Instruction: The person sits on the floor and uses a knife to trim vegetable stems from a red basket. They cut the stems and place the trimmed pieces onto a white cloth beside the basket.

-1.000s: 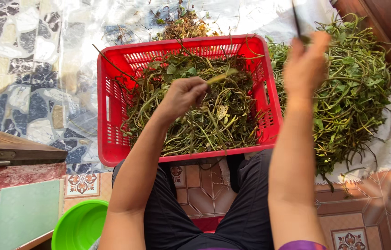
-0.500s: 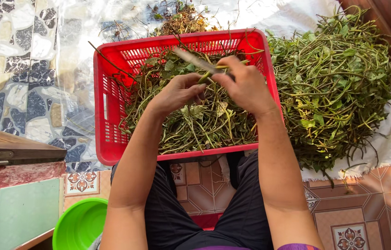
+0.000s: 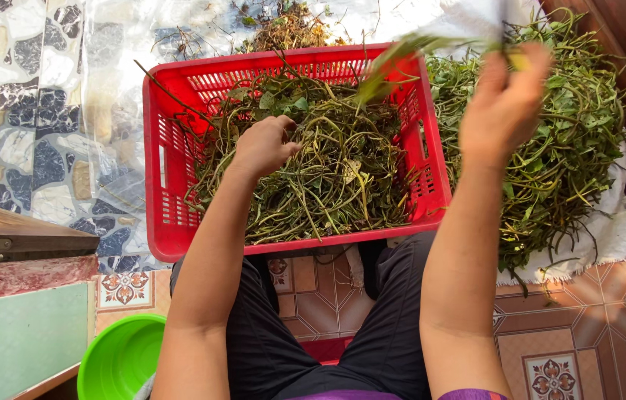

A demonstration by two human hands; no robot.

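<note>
A red slotted plastic crate (image 3: 172, 192) sits in front of my knees, full of tangled green stems and leaves (image 3: 327, 178). My left hand (image 3: 262, 144) rests down in the crate with its fingers curled around stems near the middle. My right hand (image 3: 504, 104) is raised over the crate's right side, blurred by motion, gripping a green stem (image 3: 387, 70) that trails back toward the crate's far rim. A large loose heap of leafy green stems (image 3: 572, 148) lies on a white cloth to the right of the crate.
A bright green plastic basin (image 3: 116, 359) stands at the lower left by my left leg. A wooden ledge (image 3: 17, 237) juts in from the left. Dry plant scraps (image 3: 290, 26) lie beyond the crate on a clear sheet. Patterned floor tiles (image 3: 579, 348) surround my legs.
My right hand has swung from the crate's middle, where it met the left hand, up and to the right with a stem. The left hand has stayed in the crate.
</note>
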